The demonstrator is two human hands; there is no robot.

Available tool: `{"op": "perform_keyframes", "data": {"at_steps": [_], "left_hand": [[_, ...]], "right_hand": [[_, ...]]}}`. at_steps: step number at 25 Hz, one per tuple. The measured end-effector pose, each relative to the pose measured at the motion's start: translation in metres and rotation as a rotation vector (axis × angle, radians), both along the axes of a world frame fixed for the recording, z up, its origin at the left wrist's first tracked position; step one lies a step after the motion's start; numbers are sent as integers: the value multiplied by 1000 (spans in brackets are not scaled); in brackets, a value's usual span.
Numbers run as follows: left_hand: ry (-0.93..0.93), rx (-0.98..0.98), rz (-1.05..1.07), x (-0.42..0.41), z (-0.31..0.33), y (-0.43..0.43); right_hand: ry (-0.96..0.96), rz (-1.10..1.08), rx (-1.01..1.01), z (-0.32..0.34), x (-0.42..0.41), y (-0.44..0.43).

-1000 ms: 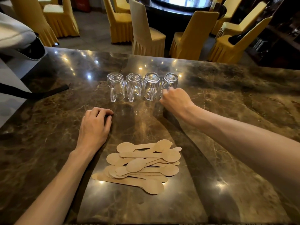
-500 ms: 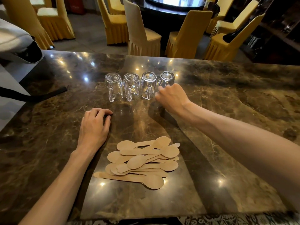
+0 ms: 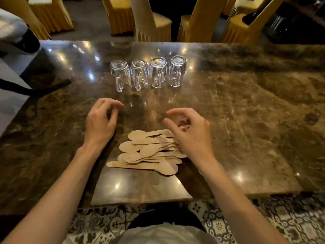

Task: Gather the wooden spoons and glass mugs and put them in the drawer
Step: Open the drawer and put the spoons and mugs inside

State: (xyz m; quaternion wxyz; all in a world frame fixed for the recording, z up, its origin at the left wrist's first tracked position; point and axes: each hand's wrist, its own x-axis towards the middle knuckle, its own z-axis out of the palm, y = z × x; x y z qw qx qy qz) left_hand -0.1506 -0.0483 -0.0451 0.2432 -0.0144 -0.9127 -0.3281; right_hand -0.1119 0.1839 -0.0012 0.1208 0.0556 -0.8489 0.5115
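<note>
Several clear glass mugs (image 3: 148, 73) stand upside down in a row on the brown marble table (image 3: 246, 120), handles toward me. A loose pile of several flat wooden spoons (image 3: 147, 152) lies nearer the front edge. My left hand (image 3: 101, 123) hovers just left of the pile, fingers curled and apart, holding nothing. My right hand (image 3: 190, 133) hovers over the right ends of the spoons with fingers spread, covering their handles; it grips nothing that I can see. No drawer is in view.
Yellow-covered chairs (image 3: 151, 23) stand beyond the table's far edge. A grey bag with a black strap (image 3: 35, 88) lies at the left edge. Patterned floor tiles (image 3: 299, 217) show below the front edge.
My right hand has let go of the rightmost mug and drawn back to the spoon pile. My left hand has lifted off the table. The view has tilted down.
</note>
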Motion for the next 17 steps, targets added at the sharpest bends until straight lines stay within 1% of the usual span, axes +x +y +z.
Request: {"op": "perform_keyframes", "data": {"at_steps": [2, 5, 8, 9, 11, 13, 15, 17], "left_hand": [[-20, -29, 2, 9, -2, -3], [-38, -61, 37, 27, -1, -7], [-96, -101, 88, 52, -4, -7], [-120, -113, 105, 60, -5, -7], [-170, -133, 140, 76, -8, -6], [-223, -170, 168, 92, -11, -6], [-272, -234, 188, 105, -14, -6], [-271, -252, 196, 113, -14, -4]], "right_hand": [[-117, 1, -180, -7, 33, 0], [-253, 83, -484, -13, 68, 2], [-427, 161, -927, -15, 95, 6], [-479, 180, -1039, -17, 103, 9], [-541, 198, -1159, -21, 121, 14], [-583, 181, -1224, -28, 140, 19], [-647, 124, -1295, -40, 162, 19], [-761, 43, -1357, -57, 185, 10]]}}
